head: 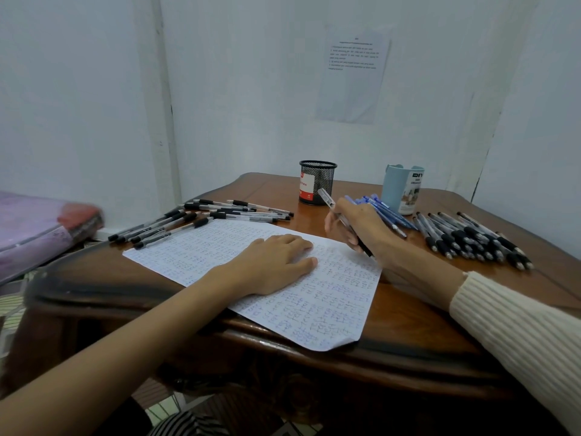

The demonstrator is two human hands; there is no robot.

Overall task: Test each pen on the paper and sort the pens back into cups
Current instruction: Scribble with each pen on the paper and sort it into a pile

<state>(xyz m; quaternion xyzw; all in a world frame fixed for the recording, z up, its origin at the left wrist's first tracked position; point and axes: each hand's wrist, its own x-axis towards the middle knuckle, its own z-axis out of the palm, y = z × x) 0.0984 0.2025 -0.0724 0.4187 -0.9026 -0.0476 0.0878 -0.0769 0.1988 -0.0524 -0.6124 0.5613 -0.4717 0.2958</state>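
— Left hand (276, 262), nearest us: what is it doing?
— Lying flat on the paper (201, 250), fingers straight, pressing the sheet to the table (408, 325). It grasps nothing.
— And the right hand (361, 228)?
— At the paper's right edge, fingers curled round a clear pen (327, 198), tip pointing down at the sheet. Whether it touches, I cannot tell.
— The other pens?
— Black-grip pens (201, 215) lie loose along the paper's far left edge. A second pile (471, 237) lies well right of the paper, with blue pens (383, 212) nearer it.
— The cups?
— Beyond the paper's far right corner: a black mesh cup (316, 182), then a pale blue cup (402, 188) farther out.
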